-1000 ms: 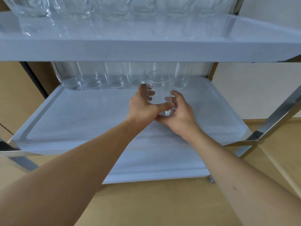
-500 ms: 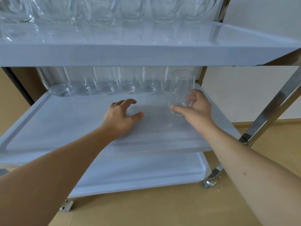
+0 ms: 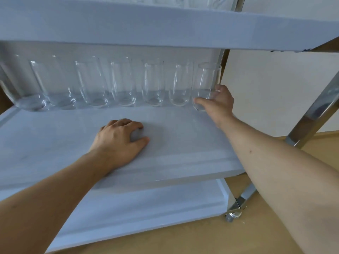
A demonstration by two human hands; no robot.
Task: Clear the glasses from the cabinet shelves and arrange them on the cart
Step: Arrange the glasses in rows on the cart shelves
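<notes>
Fingers (image 3: 201, 102) of the right hand (image 3: 218, 101) are curled round the lower part of a clear glass (image 3: 207, 83), thumb across its near side, gripping it. That glass stands upright at the far right corner of the cart's middle shelf (image 3: 183, 143), at the right end of a row of glasses (image 3: 102, 85) lined up along the shelf's far edge, just beside its neighbour; whether the two touch cannot be told. Whether its base sits flat on the shelf is hidden by the hand.

Left hand (image 3: 119, 140) rests palm down near the middle of the same shelf, its fingers loosely bent and slightly apart, holding nothing.

Above, the top shelf (image 3: 165, 26) carries more glasses (image 3: 211, 1), only their bases showing at the upper edge of the view. Below, the bottom shelf (image 3: 146, 208) juts forward. A metal leg (image 3: 311, 114) slants down the cart's right side to a caster (image 3: 232, 216) on the wooden floor (image 3: 201, 239).
</notes>
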